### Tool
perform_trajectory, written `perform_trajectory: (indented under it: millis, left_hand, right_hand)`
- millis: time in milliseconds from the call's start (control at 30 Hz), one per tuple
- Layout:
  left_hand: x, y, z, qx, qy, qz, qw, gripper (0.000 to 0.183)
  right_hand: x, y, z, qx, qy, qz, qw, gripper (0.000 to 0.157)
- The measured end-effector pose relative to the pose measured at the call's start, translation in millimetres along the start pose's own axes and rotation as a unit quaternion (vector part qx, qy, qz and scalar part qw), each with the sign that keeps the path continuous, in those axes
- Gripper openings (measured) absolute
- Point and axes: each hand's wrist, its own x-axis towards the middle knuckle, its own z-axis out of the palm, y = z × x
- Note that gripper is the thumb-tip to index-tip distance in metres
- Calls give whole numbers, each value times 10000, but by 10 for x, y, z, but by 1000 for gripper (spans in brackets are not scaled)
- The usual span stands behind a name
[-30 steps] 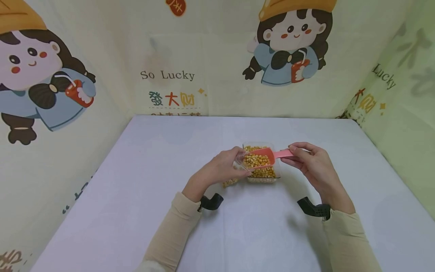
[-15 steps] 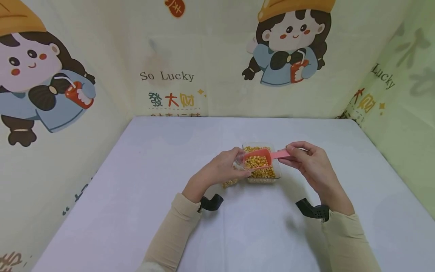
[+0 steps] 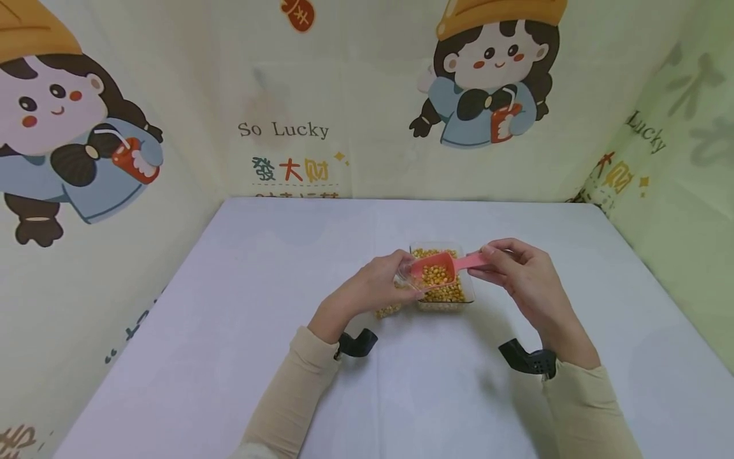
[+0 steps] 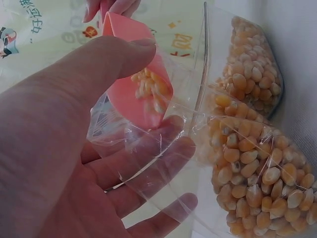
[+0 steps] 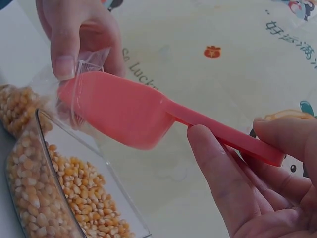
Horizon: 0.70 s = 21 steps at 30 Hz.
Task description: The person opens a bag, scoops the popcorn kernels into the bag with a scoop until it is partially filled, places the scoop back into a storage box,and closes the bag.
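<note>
My right hand pinches the handle of a pink scoop, thumb on one side and fingers on the other. Yellow corn kernels lie in the scoop, whose front end reaches into the mouth of a clear plastic bag. That bag hangs from my left hand, which holds its mouth spread, thumb by the scoop's edge and fingers behind the film. Plenty of kernels fill the bag's lower part. Beneath the scoop stands a clear rectangular container of corn, partly hidden by it in the head view.
A white table bears the container and the bag's bottom. Printed cloth with cartoon figures and lettering rises behind and at both sides. A black wrist camera sits on the left wrist, another wrist camera on the right.
The scoop has shifted slightly left, further into the bag's mouth, and the pile of kernels in it has shrunk. My left hand has stayed nearly still.
</note>
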Motion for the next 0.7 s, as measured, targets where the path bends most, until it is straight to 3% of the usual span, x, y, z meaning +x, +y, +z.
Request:
perform_trajectory:
  millis: [267, 700]
  left_hand:
    - [3, 23, 7, 29, -4, -53, 10000, 67]
    - [6, 22, 15, -17, 18, -50, 10000, 67]
  right_hand:
    - [-9, 2, -15, 261, -85, -240, 9993, 31]
    - [-13, 4, -15, 81, -140, -406, 9990, 33]
